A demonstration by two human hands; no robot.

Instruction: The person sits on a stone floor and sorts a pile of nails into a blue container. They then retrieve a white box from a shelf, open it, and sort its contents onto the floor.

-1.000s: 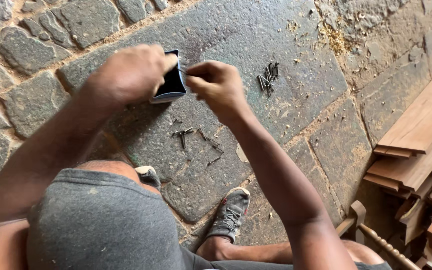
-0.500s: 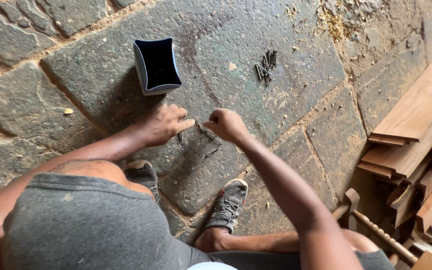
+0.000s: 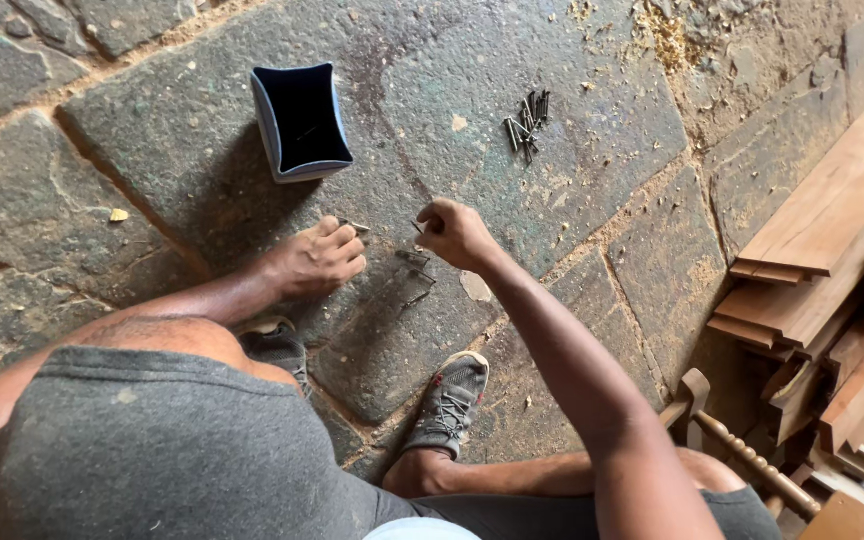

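A stone floor (image 3: 202,150) of large grey slabs is filling most of the view, with a stack of wooden boards (image 3: 832,250) lying along its right side. A dark square container (image 3: 302,120) with a pale rim is standing open on the slabs, above the hands. The left hand (image 3: 317,262) is resting knuckles-up on the stone with its fingers curled and a thin nail (image 3: 355,226) poking out at its fingertips. The right hand (image 3: 455,233) is hovering just beside it, closed into a loose fist and pinching another nail at its fingertips. A few loose nails (image 3: 414,275) are lying on the stone just below the hands, and a small pile of nails (image 3: 528,122) is sitting well apart, up to the right.
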